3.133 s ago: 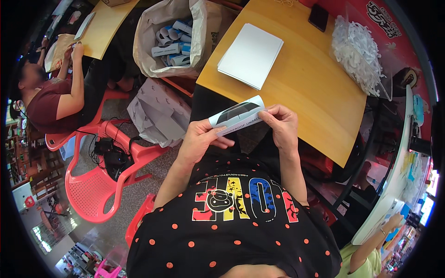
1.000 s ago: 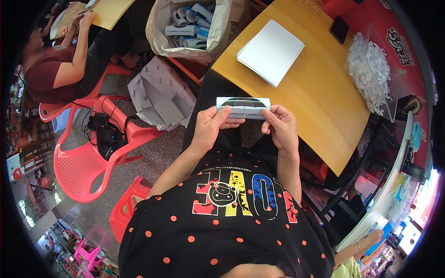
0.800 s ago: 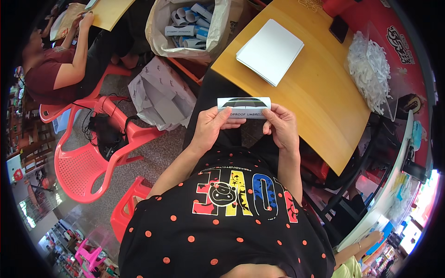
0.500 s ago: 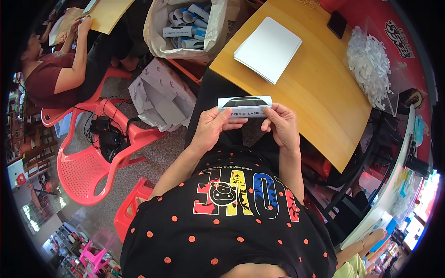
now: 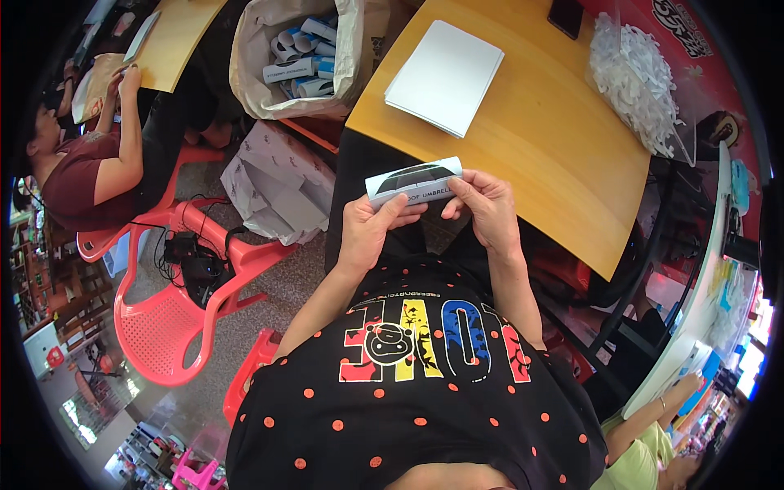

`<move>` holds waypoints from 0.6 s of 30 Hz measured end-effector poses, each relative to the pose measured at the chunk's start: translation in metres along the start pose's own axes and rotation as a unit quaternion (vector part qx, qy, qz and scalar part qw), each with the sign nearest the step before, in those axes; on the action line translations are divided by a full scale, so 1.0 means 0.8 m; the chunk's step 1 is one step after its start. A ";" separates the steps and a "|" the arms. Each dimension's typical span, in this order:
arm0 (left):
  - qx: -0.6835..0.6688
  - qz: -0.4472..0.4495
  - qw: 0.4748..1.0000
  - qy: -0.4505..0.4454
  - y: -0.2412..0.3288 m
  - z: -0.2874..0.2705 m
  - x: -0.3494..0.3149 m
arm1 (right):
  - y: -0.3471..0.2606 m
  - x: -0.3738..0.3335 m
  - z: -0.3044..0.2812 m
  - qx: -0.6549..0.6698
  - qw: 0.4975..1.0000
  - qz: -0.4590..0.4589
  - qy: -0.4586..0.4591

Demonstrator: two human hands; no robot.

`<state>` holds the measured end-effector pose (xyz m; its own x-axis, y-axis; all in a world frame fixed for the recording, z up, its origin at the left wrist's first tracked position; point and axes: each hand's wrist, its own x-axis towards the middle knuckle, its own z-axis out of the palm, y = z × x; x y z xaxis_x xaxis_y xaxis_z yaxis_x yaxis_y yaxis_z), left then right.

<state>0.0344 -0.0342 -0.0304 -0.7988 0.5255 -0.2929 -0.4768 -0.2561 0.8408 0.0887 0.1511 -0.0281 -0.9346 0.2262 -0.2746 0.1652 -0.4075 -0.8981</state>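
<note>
In front of my body I hold a rolled paper sleeve [image 5: 415,178], white with a black umbrella picture, between both hands. My left hand [image 5: 369,229] grips its left end, thumb on the front and fingers underneath. Its right end is pinched by my right hand [image 5: 490,208], with the thumb over the front edge. The roll tilts slightly, right end higher. Beyond it, on the yellow tabletop [image 5: 555,163], lies a stack of white sheets [image 5: 445,77]. Several similar rolled sleeves [image 5: 290,72] fill a large pale bag [image 5: 245,77] at the far left.
A black phone [image 5: 565,16] and a plastic bag of white strips [image 5: 635,86] lie on the table's right side. To my left are a crumpled white bag [image 5: 278,175] and a red plastic chair [image 5: 163,327] holding black cables [image 5: 196,261]. Co-workers [image 5: 90,167] sit left and lower right.
The paper sleeve has tilted, its right end rising, and moved slightly left with both hands. The whole view has shifted a little; the table and bags sit further left and up.
</note>
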 end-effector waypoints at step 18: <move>0.062 0.048 0.997 -0.004 0.018 -0.009 0.004 | -0.052 -0.011 0.009 -0.456 0.847 -0.268 0.042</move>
<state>0.0226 -0.0419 -0.0228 -0.8360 0.5091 -0.2047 -0.3483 -0.2041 0.9149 0.0876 0.1602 0.0143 -0.9331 0.2396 0.2681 -0.0659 0.6190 -0.7826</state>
